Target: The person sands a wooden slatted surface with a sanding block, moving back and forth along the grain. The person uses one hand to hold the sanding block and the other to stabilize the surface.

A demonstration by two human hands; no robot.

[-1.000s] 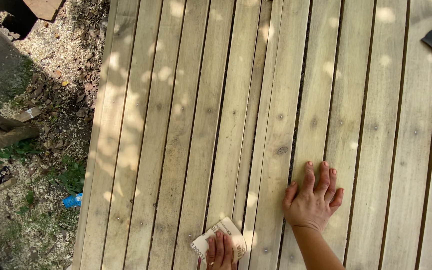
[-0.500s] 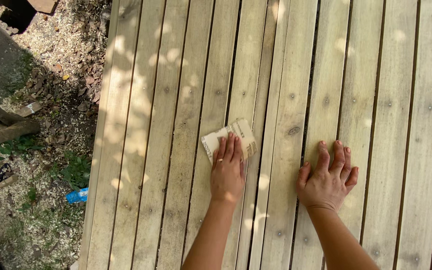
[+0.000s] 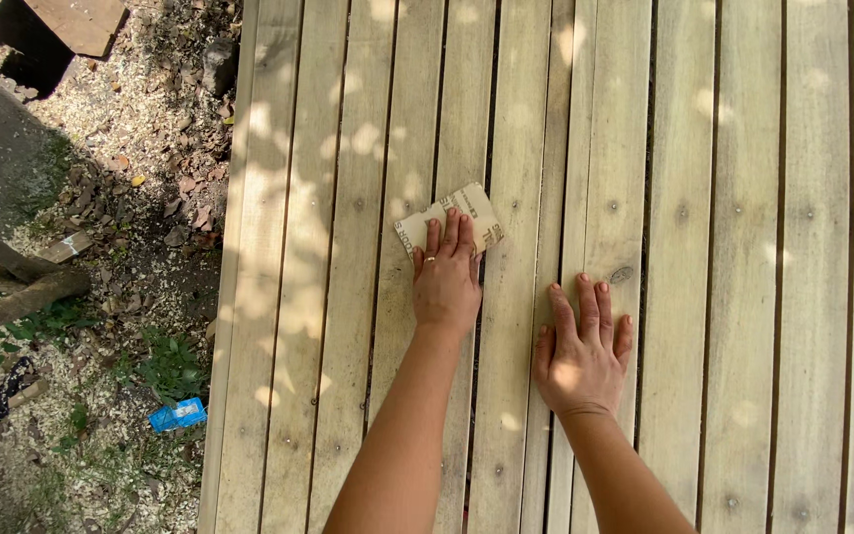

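Sandpaper sheet (image 3: 450,220) flat under the left hand (image 3: 446,277), grip open-palmed, fingers pressing its near half.

Beside me, a small blue flattened packet (image 3: 177,413) lies on sawdust-strewn ground (image 3: 101,129); a brown wooden board (image 3: 79,22) sits top left, near dry leaves (image 3: 185,193).

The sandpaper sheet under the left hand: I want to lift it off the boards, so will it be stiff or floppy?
The sandpaper sheet looks thin and flat, so it is probably floppy and light. The left hand presses it flat against the deck board; unpinned, it might slide or blow away.
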